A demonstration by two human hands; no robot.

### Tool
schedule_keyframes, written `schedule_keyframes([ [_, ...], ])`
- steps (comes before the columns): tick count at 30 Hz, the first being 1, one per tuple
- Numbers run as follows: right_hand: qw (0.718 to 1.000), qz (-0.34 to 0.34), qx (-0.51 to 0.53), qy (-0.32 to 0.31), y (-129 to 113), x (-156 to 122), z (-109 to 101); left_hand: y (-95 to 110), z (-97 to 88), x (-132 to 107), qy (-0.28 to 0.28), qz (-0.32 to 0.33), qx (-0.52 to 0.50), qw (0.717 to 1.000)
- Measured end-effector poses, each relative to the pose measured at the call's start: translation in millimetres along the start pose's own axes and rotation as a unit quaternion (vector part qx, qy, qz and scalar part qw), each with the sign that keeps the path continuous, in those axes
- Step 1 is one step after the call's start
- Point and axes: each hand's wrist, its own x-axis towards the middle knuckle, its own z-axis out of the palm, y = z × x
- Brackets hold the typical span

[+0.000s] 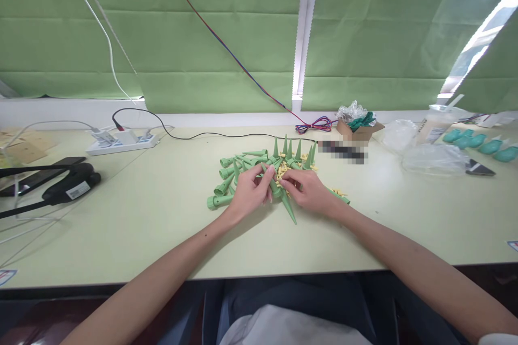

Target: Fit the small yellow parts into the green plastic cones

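Note:
My left hand point(251, 190) is closed around a green plastic spike point(275, 188) above the middle of the table. Fingertips of my right hand point(309, 190) are pinched together right beside that piece; whatever they hold is too small to make out. Just below the hands another green cone point(288, 208) points toward me, and I cannot tell whether it joins the held piece. Small yellow pieces point(282, 171) lie heaped behind my fingers. Several green cones point(285, 145) stand upright behind the heap, and green tubes with ridged caps point(220, 201) lie to the left.
A power strip point(123, 144), black glasses-like device point(73, 182) and phone point(60, 166) occupy the left side. At the back right are a cardboard box point(358, 132), a plastic cup point(437, 123), plastic bags point(435, 158) and teal bulbs point(490, 146). A black cable point(214, 134) crosses the back.

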Motion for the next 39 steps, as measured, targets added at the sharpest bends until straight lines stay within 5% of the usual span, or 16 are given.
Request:
schedule_keyframes([
  [19,0.999,0.023,0.018,0.044,-1,2,-1,-4,1.3,-5,-0.018,0.126,0.027,0.991],
  [27,0.997,0.05,0.017,0.06,0,2,-2,-13,-4.6,-3,-0.079,0.213,-0.013,0.974],
  [39,0.994,0.059,0.038,0.089,-5,3,-3,-4,-0.2,-6,-0.048,0.154,-0.07,0.984],
])
